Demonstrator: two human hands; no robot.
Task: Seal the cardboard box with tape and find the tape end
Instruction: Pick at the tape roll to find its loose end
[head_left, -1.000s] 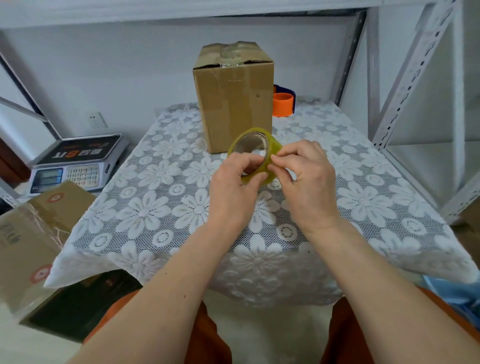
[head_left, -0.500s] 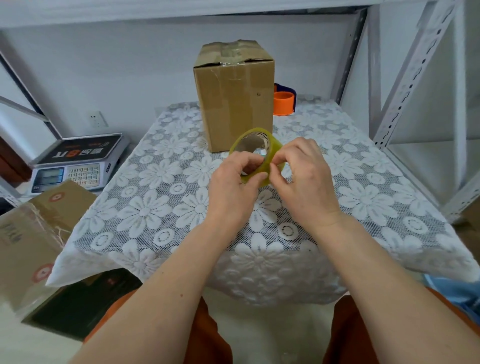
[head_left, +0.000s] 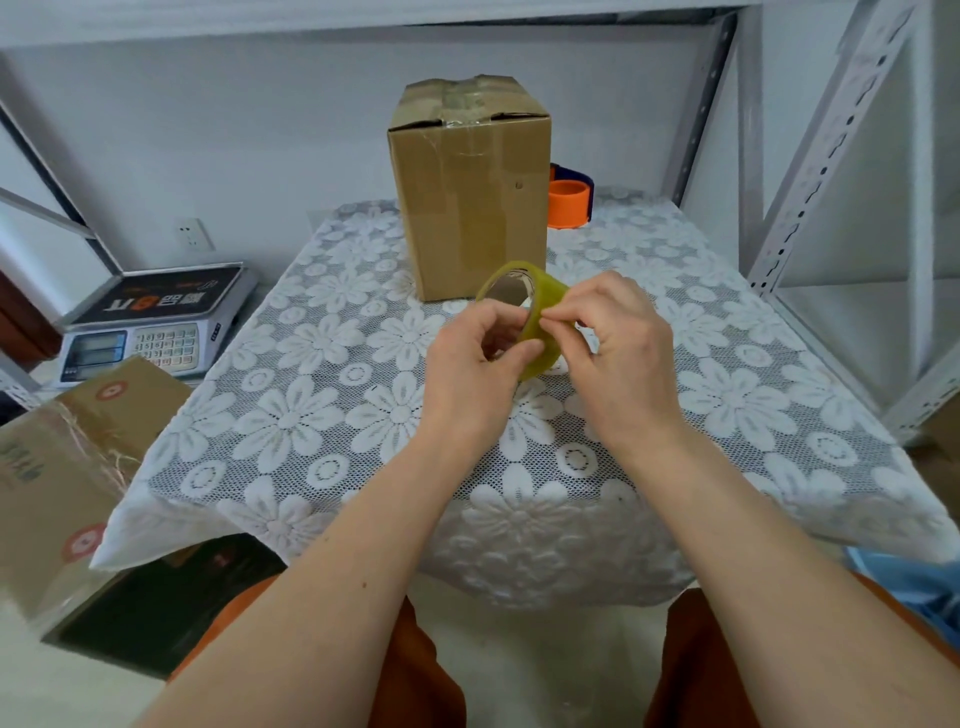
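The right hand (head_left: 618, 348) has moved its fingertips up the tape roll's (head_left: 540, 322) outer face.

**Bright, even daylight; wide-angle bend at the edges**

Lit softly and evenly, brightest on the pale wall (head_left: 260, 130) behind the cardboard box (head_left: 470, 197). Only faint shadow on the lace tablecloth (head_left: 311, 415) at the foot of the box; darker shade under the cloth's near edge. Slight sheen on the tape across the box top. Sharp around the box, softer toward the corners. Shelf posts (head_left: 810, 171) right of the box visibly slanted by the lens. Fingertips (head_left: 550, 319) slightly smeared.
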